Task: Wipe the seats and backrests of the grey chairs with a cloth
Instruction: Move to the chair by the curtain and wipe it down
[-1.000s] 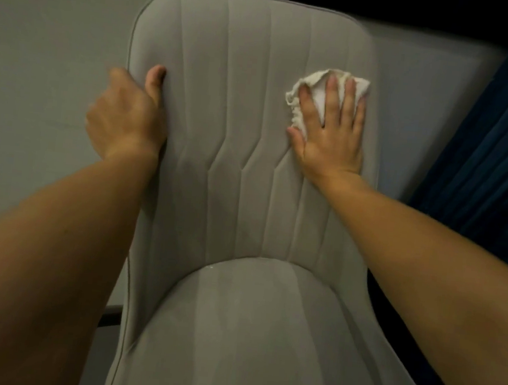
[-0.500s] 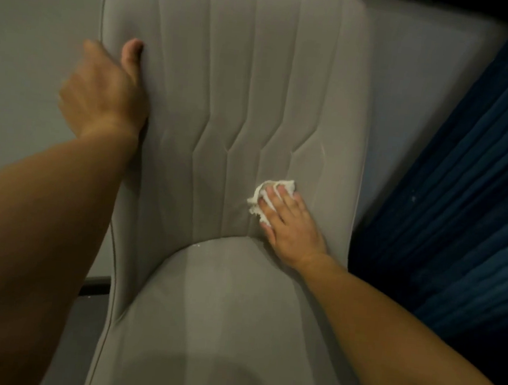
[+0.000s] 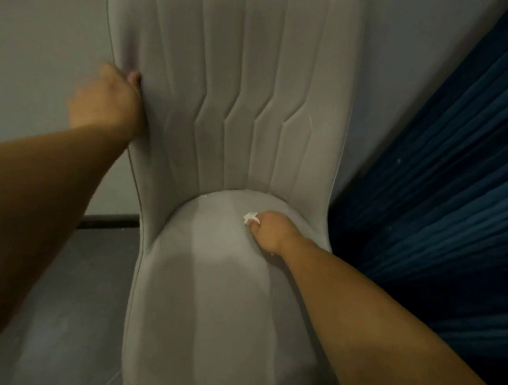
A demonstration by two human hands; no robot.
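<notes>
**Cloth at the rear of the seat, backrest edge gripped**

While both forearms reach in from 5 and 8 o'clock, the grey chair (image 3: 221, 297) fills the middle of the view, its seat nearest and its backrest rising toward 12 o'clock.

Seat: pale, padded, broad. Right hand (image 3: 269, 231) sits at the rear right of it, just short of the seam where seat meets backrest. Fingers curled down around a bunched white cloth (image 3: 250, 217); only a small wad shows past the knuckles, at the hand's 10 o'clock, pressed on the upholstery.

Backrest: vertical stitched channels with a zigzag kink halfway up. Left hand (image 3: 109, 101) grips its left edge at 9 o'clock, thumb on the front face, fingers wrapped behind and hidden.

Beyond: plain grey wall (image 3: 38, 32) at 10 o'clock, dark baseboard and floor (image 3: 82, 284) at 8 o'clock, dark blue pleated curtain (image 3: 449, 180) from 1 to 4 o'clock.
</notes>
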